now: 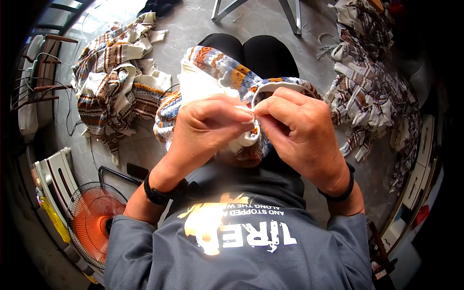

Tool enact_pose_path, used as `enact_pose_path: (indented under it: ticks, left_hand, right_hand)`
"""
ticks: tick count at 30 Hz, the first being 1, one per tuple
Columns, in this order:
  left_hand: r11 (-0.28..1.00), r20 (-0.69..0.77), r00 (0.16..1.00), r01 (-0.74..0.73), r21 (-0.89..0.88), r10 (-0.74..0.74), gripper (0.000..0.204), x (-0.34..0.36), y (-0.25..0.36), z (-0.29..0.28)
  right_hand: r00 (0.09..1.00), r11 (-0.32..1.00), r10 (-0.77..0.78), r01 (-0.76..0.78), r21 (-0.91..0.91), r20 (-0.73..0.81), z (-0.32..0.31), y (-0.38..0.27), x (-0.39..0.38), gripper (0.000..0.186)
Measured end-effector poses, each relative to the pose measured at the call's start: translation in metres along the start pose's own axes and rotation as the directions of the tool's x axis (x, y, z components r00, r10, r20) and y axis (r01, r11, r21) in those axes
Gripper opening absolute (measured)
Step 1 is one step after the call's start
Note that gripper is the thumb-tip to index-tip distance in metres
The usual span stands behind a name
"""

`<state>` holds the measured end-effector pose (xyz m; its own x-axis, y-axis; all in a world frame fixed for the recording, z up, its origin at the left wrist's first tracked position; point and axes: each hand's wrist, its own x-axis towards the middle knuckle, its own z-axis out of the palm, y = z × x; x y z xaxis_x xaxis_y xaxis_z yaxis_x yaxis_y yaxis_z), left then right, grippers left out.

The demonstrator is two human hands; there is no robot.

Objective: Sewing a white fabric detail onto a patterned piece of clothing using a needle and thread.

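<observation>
A knitted garment [208, 60] lies over my lap, patterned in orange, blue, grey and white, with a plain white section on its left. In front of my chest, my left hand [208, 128] is closed in a pinch at the garment's narrow white edge. My right hand [300, 133] pinches close beside it, its fingertips nearly meeting the left ones. The white edge curves in a loop behind and below the fingers. Whether a loose thread is also between the fingertips is too small to make out.
Piles of similar knitwear lie on the grey tiled floor, one at left [113, 89] and a larger one at right [369, 96]. An orange fan [94, 224] stands at lower left. Metal legs [290, 17] rise ahead; drawers [418, 179] line the right side.
</observation>
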<state>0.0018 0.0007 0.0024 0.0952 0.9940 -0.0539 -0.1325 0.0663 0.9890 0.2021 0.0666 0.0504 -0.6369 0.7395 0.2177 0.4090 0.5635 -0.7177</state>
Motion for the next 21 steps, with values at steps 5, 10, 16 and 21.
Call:
enact_pose_path:
  ticks: [5,10,16,21]
  left_hand:
    - [0.998,0.002,0.999,-0.034,0.045,0.034,0.014,0.0008,-0.0013,0.0001]
    - [1.000,0.005,1.000,-0.021,0.021,0.021,0.014,0.0004,-0.0015,-0.0006]
    - [1.000,0.020,1.000,-0.015,-0.019,0.016,0.014,0.0014,-0.0034,-0.0015]
    - [0.994,0.030,0.998,0.053,-0.094,-0.051,0.014,0.0013,-0.0032,-0.0024]
  right_hand:
    - [1.000,1.000,-0.003,0.003,-0.024,0.015,0.0010,0.0000,0.0001,0.012]
    - [0.999,1.000,0.012,-0.012,0.005,0.030,0.0008,0.0001,0.0005,0.011]
    - [0.999,0.996,0.015,-0.019,0.086,0.045,-0.0015,0.0014,0.0022,0.011]
    - [0.999,0.986,0.015,-0.022,0.163,0.042,-0.0033,0.0042,0.0040,0.009]
